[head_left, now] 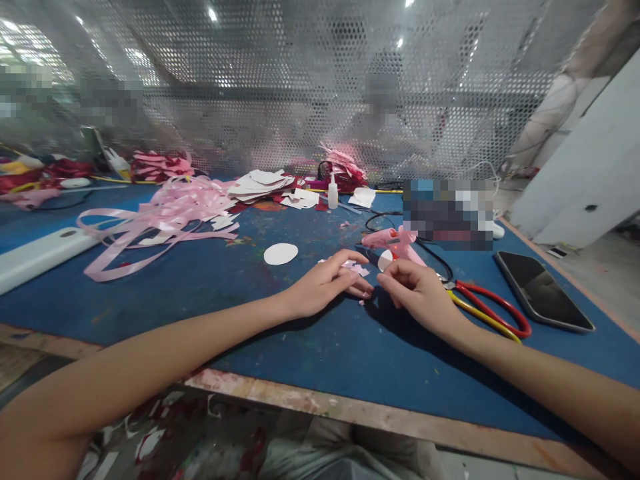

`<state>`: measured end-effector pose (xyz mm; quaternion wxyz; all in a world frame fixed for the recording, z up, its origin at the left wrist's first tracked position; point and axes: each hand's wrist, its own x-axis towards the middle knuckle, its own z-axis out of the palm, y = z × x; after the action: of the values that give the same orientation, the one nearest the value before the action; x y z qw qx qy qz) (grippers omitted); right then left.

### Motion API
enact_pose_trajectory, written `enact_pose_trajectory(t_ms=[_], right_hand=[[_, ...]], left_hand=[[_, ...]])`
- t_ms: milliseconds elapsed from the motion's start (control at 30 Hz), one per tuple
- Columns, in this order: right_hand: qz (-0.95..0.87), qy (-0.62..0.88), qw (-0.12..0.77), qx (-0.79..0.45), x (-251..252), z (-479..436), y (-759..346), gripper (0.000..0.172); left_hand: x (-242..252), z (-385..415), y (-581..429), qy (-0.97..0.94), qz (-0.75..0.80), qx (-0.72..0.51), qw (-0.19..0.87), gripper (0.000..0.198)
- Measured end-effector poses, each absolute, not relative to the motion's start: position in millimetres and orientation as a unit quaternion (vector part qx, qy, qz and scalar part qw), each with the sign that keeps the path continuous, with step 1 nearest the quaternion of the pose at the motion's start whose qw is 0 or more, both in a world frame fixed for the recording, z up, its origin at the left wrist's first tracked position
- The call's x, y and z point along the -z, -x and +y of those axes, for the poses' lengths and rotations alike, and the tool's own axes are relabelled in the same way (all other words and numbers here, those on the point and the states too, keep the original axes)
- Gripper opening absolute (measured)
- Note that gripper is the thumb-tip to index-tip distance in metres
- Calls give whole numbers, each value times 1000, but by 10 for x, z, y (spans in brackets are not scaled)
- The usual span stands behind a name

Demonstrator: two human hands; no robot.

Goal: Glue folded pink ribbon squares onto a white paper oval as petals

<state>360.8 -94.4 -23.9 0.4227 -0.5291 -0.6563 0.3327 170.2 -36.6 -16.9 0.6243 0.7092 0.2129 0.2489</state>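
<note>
My left hand (333, 283) lies low over the blue tabletop with its fingers stretched out, next to small pale pink scraps (356, 268). Close to its fingertips, my right hand (420, 293) is closed, thumb and fingers pinched together; whatever they hold, if anything, is hidden. Just behind the right hand sits a pink glue gun (410, 248), with a small white disc (385, 261) beside it. Scissors (493, 307) with one red and one yellow handle lie by my right wrist. To the left of my hands rests a white paper oval (281, 254).
Loops of pink ribbon (185, 213) spread over the left side near a long white bar (45, 257). White paper pieces (260, 183) and a small bottle (333, 192) stand farther back. A phone (543, 290) lies at right. Perforated metal mesh (300, 87) rises behind.
</note>
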Motion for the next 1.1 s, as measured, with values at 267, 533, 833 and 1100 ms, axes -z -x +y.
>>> enact_pose_trajectory(t_ms=[267,533,833,1100], right_hand=[[-715,534,362,-268,281,-946,-3590,19],[-722,535,354,-260,281,-952,-3601,14],[-715,568,339,-227,274,-956,-3625,18],[-716,556,346,-243,244,-972,-3613,13]], left_hand=[[155,-372,-1677,-733,224,-253,591,36],[178,-363,-1659,-749,204,-240,584,43],[157,-382,-1660,-717,174,-232,635,52],[136,-402,-1678,-717,173,-247,629,46]])
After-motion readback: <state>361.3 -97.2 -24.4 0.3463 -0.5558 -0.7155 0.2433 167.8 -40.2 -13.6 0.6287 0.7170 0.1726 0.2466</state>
